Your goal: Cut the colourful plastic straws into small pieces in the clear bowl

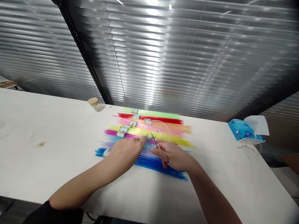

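Observation:
My right hand [174, 155] grips a pair of slim scissors [160, 148] with coppery handles, blades pointing up and left over a clear round bowl [169, 129]. Small blue pieces [150, 141] lie in the bowl. My left hand [128, 152] is closed at the bowl's left side, thumb and forefinger together; what they pinch is too small to make out. Beneath the bowl and both hands, bundles of thin coloured sticks lie side by side, among them a dark blue bundle [158, 166], a yellow bundle [184, 141] and a red bundle [163, 119], several with paper bands.
A small jar with a wooden-looking lid [94, 102] stands at the table's back edge. On the right, a blue tissue pack [241, 130] has a tissue sticking out, with a clear strap below it. Blinds [140, 56] rise behind the white table [58, 140].

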A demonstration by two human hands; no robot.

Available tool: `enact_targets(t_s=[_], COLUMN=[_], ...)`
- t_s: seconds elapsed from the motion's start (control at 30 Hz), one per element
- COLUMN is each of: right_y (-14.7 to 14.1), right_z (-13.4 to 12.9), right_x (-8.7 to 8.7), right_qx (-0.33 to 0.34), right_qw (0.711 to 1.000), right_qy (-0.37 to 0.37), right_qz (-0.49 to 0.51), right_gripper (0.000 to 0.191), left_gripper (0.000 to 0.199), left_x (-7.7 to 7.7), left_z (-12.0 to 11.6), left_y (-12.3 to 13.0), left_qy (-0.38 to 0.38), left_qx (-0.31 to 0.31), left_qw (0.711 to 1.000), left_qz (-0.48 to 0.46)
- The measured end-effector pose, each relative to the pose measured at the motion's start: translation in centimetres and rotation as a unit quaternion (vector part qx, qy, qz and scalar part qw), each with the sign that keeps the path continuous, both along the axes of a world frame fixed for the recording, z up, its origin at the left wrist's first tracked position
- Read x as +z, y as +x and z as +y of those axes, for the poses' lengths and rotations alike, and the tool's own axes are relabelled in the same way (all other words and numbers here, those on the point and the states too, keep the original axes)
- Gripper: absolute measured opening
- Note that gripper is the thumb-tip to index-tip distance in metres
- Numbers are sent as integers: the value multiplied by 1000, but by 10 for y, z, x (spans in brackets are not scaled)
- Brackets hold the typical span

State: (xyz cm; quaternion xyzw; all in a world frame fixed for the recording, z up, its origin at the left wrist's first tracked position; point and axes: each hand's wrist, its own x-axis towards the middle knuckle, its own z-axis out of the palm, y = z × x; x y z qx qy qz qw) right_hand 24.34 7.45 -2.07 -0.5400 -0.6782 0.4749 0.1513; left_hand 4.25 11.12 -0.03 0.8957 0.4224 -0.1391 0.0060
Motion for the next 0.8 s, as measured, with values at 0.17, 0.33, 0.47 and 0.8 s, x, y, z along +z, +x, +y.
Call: enact_targets(t_s=[0.17, 0.33, 0.47, 0.8], right_y=[-2, -4, -4, -2], right_z=[0, -2, -2, -2], right_x=[1, 5, 6, 4], right_qx=[-16, -35, -28, -16], right_qw=[1000, 999, 999, 999], right_qy=[-12, -39, -40, -30], right_qz=[1, -10, -12, -4], right_gripper=[54, 52, 51, 52], left_gripper=[36, 33, 34, 33], left_x=[0, 2, -1, -3], left_z=[0, 1, 1, 1], left_y=[0, 1, -1, 0], left_qy=[3, -8, -5, 2], left_qx=[9, 23, 16, 2], left_qw=[1000, 1000, 1000, 1000], left_qz=[3, 2, -8, 5])
